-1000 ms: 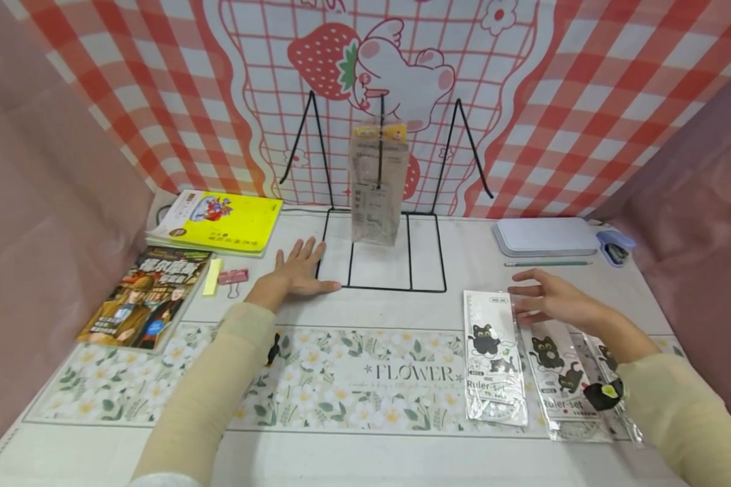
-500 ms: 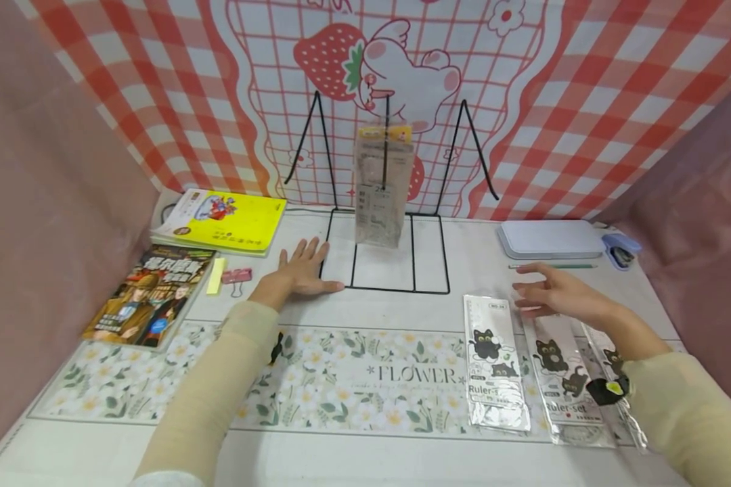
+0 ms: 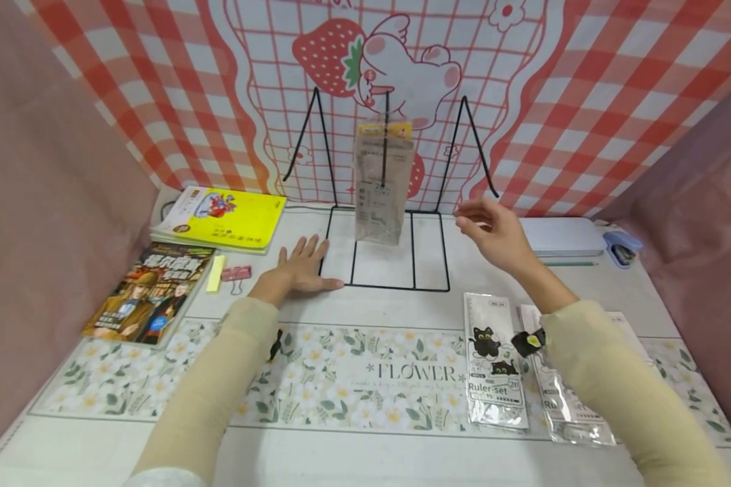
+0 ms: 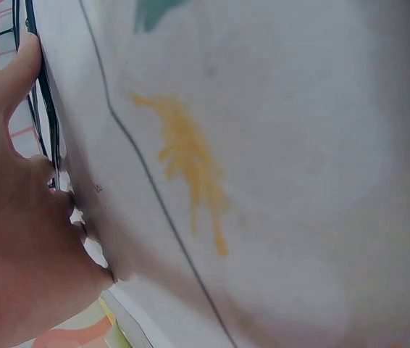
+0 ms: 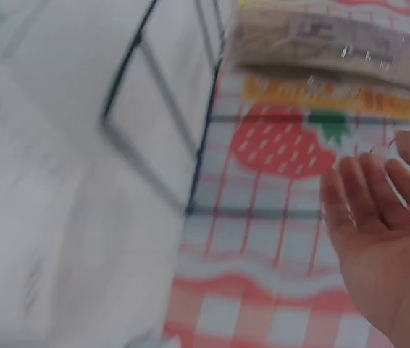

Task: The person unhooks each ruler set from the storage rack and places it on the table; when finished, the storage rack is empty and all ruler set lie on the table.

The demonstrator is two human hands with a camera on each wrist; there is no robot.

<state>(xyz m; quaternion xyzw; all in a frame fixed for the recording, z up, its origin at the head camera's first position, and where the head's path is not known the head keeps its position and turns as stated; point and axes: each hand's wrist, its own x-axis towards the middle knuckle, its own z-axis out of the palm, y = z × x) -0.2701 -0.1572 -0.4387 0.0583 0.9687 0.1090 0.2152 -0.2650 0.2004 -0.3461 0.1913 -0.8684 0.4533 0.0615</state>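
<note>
Hands (image 3: pixel 301 269) (image 3: pixel 490 233) loose, left against rack (image 3: pixel 413 250)

Left part of the white counter (image 3: pixel 317 453): a yellow book (image 3: pixel 244 220), a dark-covered book (image 3: pixel 152 291) in front of it and, to its right, a yellow strip (image 3: pixel 216 274) just beside a pink binder clip (image 3: pixel 236 273). Right part: a pale case (image 3: pixel 563 235), a thin pencil (image 3: pixel 569 264) in front of it, a light blue stapler (image 3: pixel 623 247) beside. Foreground: a floral mat (image 3: pixel 323 409) lettered "FLOWER". Behind: a red-and-white checked cloth (image 3: pixel 621 101); pink curtains (image 3: pixel 42 135) flank both sides
</note>
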